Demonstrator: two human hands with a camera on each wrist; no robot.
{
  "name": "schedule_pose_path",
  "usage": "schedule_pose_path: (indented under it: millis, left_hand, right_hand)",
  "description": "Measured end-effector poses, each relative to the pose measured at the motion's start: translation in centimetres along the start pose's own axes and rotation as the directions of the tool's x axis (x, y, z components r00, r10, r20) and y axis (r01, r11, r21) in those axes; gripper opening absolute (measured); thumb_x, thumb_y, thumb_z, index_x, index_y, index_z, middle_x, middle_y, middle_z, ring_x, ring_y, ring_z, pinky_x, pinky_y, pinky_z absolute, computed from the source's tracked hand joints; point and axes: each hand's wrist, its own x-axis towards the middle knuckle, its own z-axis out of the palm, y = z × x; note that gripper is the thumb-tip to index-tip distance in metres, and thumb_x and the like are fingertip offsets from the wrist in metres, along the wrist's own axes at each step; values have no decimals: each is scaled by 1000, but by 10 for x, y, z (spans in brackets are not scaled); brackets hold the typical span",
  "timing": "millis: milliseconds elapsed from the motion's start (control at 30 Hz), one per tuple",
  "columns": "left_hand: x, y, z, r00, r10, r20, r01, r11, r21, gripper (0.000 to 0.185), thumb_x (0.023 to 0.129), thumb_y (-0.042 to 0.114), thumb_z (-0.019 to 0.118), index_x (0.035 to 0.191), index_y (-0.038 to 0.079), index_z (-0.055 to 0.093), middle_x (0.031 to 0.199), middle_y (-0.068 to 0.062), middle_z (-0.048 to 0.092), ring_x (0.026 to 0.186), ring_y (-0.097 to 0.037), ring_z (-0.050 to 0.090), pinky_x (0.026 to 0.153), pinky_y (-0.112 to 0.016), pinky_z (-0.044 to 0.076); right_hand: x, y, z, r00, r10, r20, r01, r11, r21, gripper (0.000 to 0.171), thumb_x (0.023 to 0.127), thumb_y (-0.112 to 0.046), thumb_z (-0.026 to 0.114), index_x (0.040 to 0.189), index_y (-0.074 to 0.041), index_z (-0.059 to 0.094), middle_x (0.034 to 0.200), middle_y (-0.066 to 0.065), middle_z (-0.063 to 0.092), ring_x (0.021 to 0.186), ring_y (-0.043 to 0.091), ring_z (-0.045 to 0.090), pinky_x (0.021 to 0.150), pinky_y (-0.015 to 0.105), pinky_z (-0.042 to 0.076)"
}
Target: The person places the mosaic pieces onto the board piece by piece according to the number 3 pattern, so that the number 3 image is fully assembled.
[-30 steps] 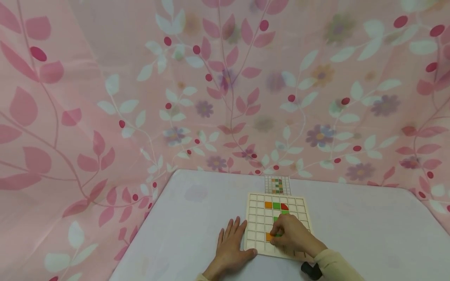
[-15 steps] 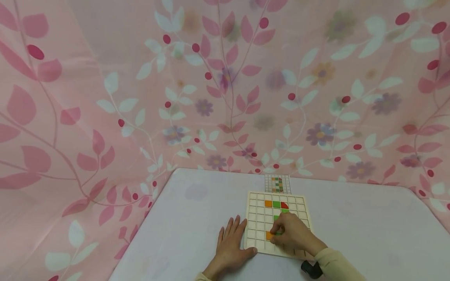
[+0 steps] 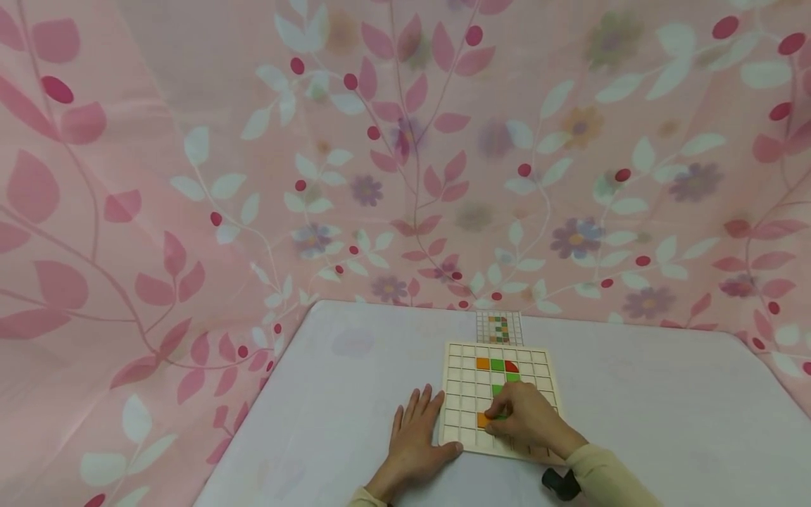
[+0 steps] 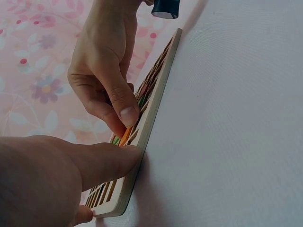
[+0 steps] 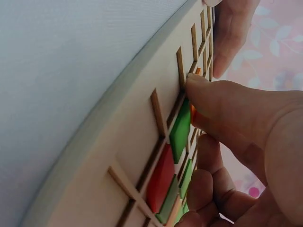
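A pale wooden grid board (image 3: 461, 394) lies on the white table. My right hand (image 3: 507, 417) is on its near middle, fingers curled, pinching a green tile (image 3: 501, 416) beside an orange tile (image 3: 483, 420). In the right wrist view my thumb (image 5: 222, 106) presses the end of the green tile (image 5: 180, 128), which sits tilted in a cell; a red tile (image 5: 161, 178) lies beyond it. My left hand (image 3: 419, 431) lies flat against the board's left edge, its thumb (image 4: 106, 161) on the near corner. The far row holds an orange (image 3: 483, 364), a green (image 3: 497, 365) and a red tile (image 3: 512, 367).
A small pattern card (image 3: 499, 328) lies just beyond the board, near the table's far edge. Pink floral cloth (image 3: 380, 176) hangs behind and to the left. A black strap piece (image 3: 557, 484) sits at my right wrist. White tabletop (image 3: 665, 408) stretches to the right.
Both hands stay where they were. The right hand's fingers keep working at the same green tile; the view has only drifted slightly.
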Motion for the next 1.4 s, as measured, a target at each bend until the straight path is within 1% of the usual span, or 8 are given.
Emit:
schedule_pose_path:
  millis: [167,367,467,667,900,1033,1200,1400]
  left_hand:
    - [0,1,0,1000,2,-4,-2,1000,2,88,81,46,73,154,15,36,163,-11,24,152,-33,12,116,-65,6]
    - [-1,3,0,1000,-17,1,17,1000,14,89,80,46,75,154,14,36,164,-11,23,152,-33,12,117,-65,6]
    - [0,3,0,1000,-21,-4,21,999,24,90,79,48,75,154,15,36,164,-10,23,152,-33,13,117,-65,6]
    - [0,4,0,1000,-27,12,27,999,23,90,79,48,75,153,15,37,164,-11,23,152,-34,12,116,-66,7]
    - [0,4,-1,1000,-25,18,25,1000,8,90,78,48,75,153,15,38,164,-11,22,152,-35,12,116,-67,6]
    - [0,5,-2,1000,-20,21,21,1000,-8,90,78,48,75,153,15,38,164,-12,22,152,-35,11,116,-67,6]
    - [-2,6,-3,999,-26,27,26,999,-18,90,79,47,76,153,14,37,164,-12,21,152,-36,10,116,-67,5]
    - [-1,5,-3,1000,-10,12,10,1000,-3,90,79,48,75,153,14,37,163,-12,22,152,-36,12,115,-67,6]
  right_hand:
    - [1,-1,0,1000,0,7,0,1000,-25,12,72,-26,88,79,-23,79,84,-12,62,75,7,51,63,23,42]
    - [3,-1,0,999,-33,3,33,998,-50,13,70,-25,89,78,-22,79,83,-13,63,76,6,53,64,23,43]
    - [4,-3,0,1000,-28,6,28,998,-55,12,70,-26,89,77,-23,79,84,-13,65,77,5,53,64,23,44]
    - [3,-7,-2,999,27,33,-25,999,-47,15,68,-25,90,75,-24,77,87,-11,69,82,7,58,68,31,51]
    - [1,-10,-1,997,76,30,-73,995,-75,15,68,-24,90,73,-25,76,86,-13,69,83,8,58,72,36,53]
    - [2,-10,0,995,91,37,-87,992,-96,15,69,-26,90,74,-27,76,84,-15,69,84,7,59,75,38,54]
    - [-1,-9,0,996,74,41,-70,994,-89,15,71,-27,89,79,-25,76,78,-17,68,80,6,60,74,38,54]
    - [-2,-10,0,999,48,15,-47,994,-103,16,71,-29,89,81,-24,77,77,-16,67,77,5,60,71,35,53]
